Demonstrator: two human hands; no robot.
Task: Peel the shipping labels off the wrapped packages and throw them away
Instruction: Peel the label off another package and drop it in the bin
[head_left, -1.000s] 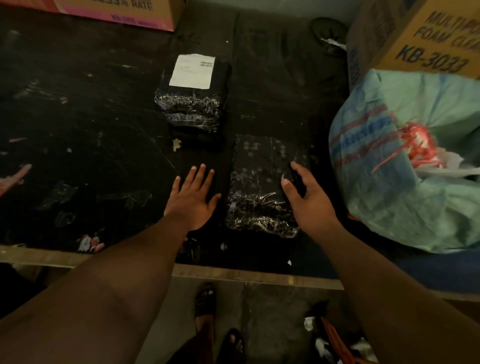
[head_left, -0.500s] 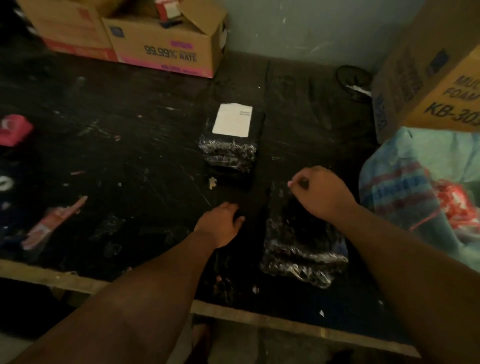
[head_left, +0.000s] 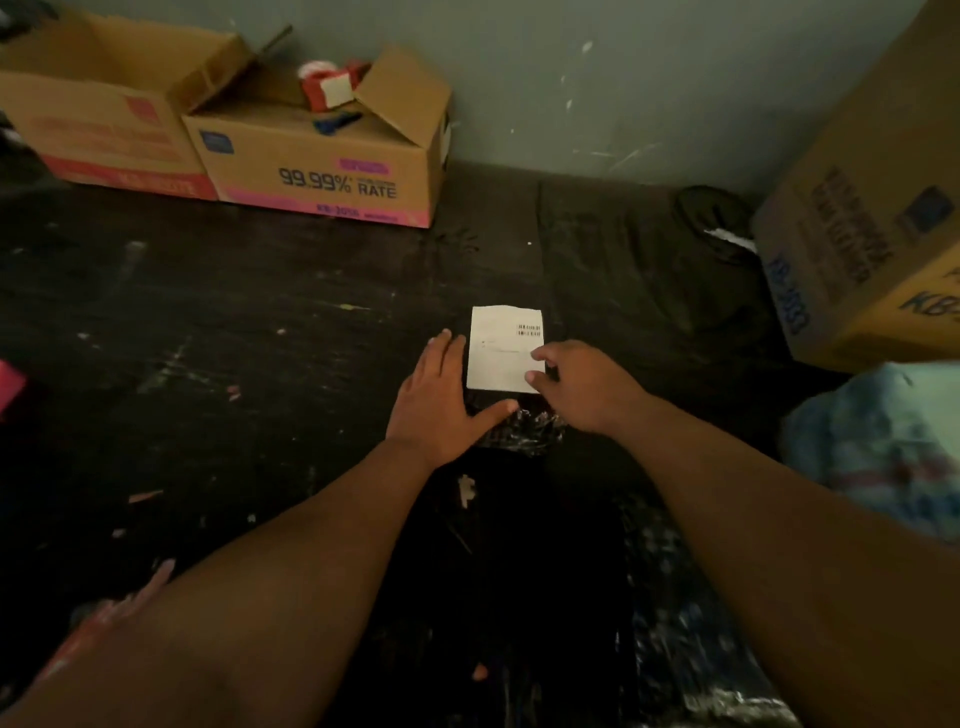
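White shipping label (head_left: 503, 349) on wrapped package (head_left: 524, 429), left hand (head_left: 434, 397) flat, open, right hand (head_left: 582, 384) fingertips at label's edge, grip unclear

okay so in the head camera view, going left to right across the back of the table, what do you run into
Open cardboard box with red print → open box marked 99.99% RATE → dark round object by the wall → big tilted cardboard box with blue lettering.

Both hands (head_left: 511, 389) on labeled pkg (head_left: 524, 431)
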